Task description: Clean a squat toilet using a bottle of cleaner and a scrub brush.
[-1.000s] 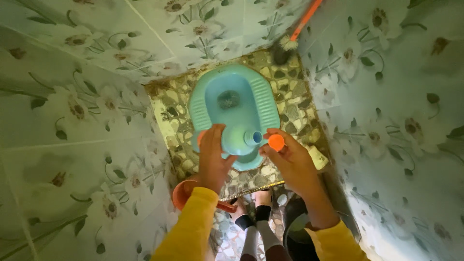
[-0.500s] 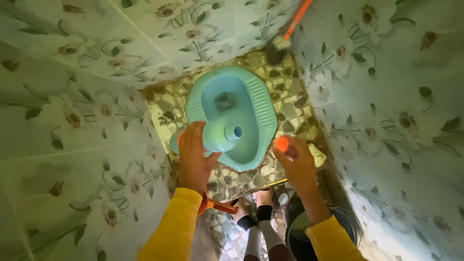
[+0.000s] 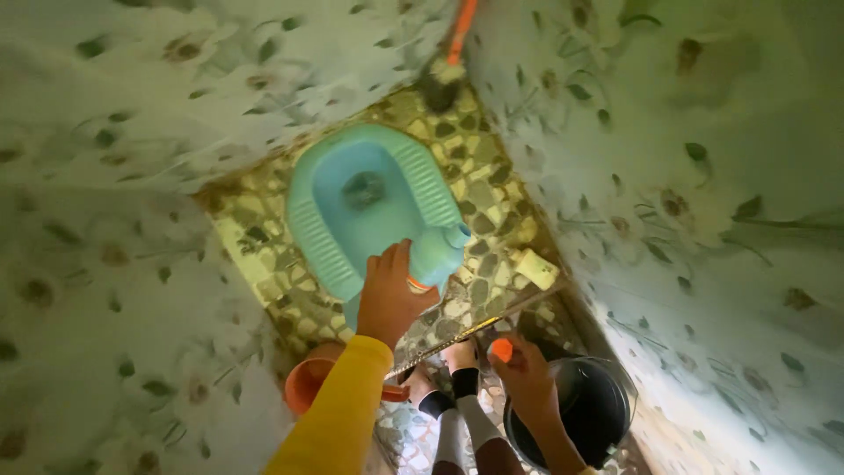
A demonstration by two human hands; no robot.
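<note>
My left hand (image 3: 389, 299) held the pale green bottle (image 3: 432, 255) in a closed grip, its open neck pointing right, beside the blue squat pan (image 3: 352, 198). My right hand (image 3: 526, 374) pinched the orange cap (image 3: 501, 349), lower, well apart.

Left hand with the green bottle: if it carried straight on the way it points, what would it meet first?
Probably the turquoise squat pan. The left hand points the green bottle up-frame over its rim; depth is unclear, so it may pass above.
</note>
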